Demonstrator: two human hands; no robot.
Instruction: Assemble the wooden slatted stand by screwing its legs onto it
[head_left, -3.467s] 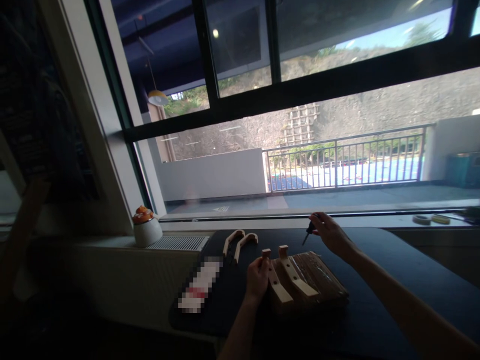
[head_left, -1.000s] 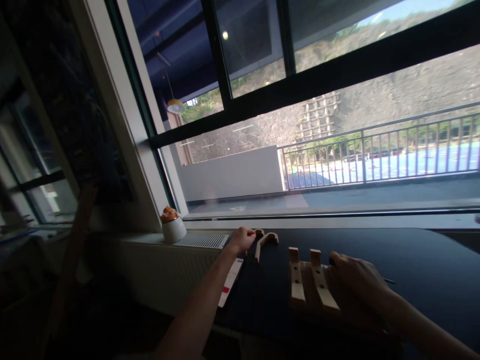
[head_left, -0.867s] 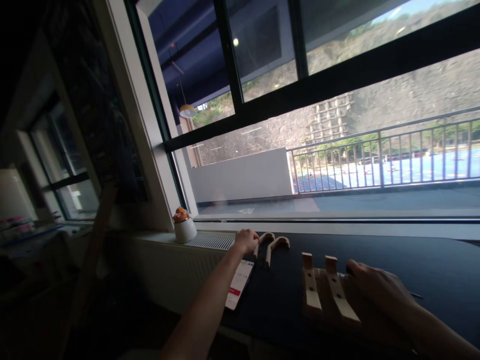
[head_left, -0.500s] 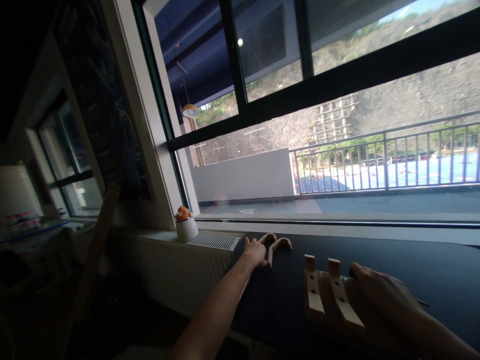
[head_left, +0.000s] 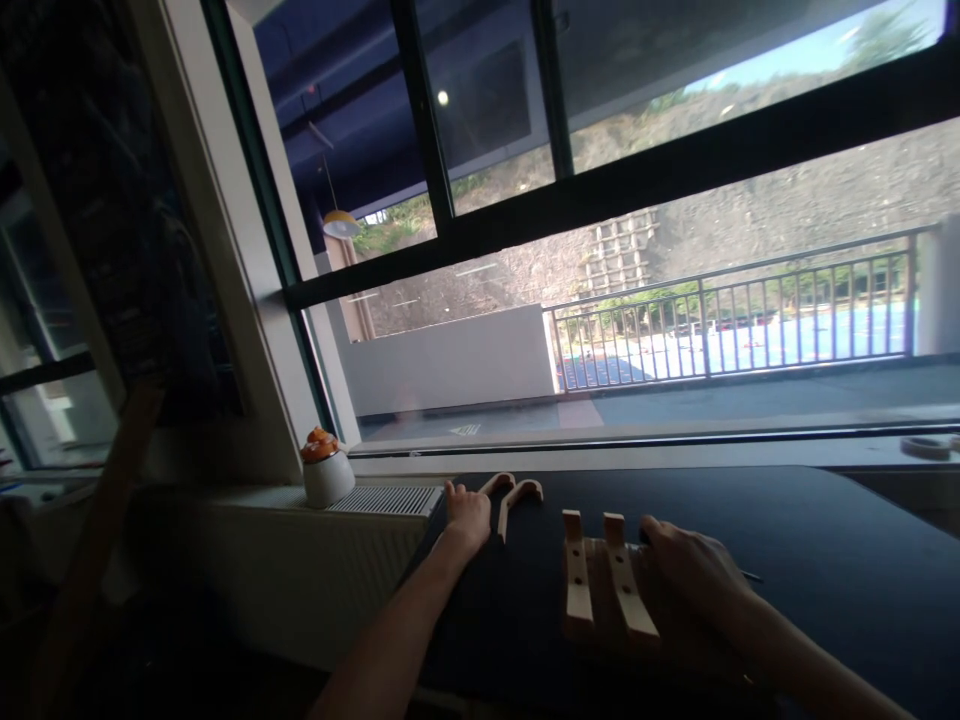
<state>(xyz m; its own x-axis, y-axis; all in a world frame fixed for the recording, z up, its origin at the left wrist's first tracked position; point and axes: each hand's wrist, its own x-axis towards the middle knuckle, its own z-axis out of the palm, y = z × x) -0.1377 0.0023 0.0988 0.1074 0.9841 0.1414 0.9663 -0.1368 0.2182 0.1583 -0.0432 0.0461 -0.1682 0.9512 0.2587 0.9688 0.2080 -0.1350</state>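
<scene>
Below the wide window point(head_left: 510, 226) I see the black worktop point(head_left: 817, 525), carrying a brown wooden block point(head_left: 601, 575) with two pale hooked pieces point(head_left: 577, 578) side by side on it. The left hand point(head_left: 469, 518) is curled beside two loose hooks point(head_left: 520, 491), whether around anything, I can't tell; the right hand point(head_left: 694, 568) lies over the block's right side, closed round a slim dark tool point(head_left: 751, 576)

L hand point(head_left: 469, 515) nr wood hooks point(head_left: 516, 497), R hand point(head_left: 697, 565) w/ screwdriver point(head_left: 752, 576).
</scene>
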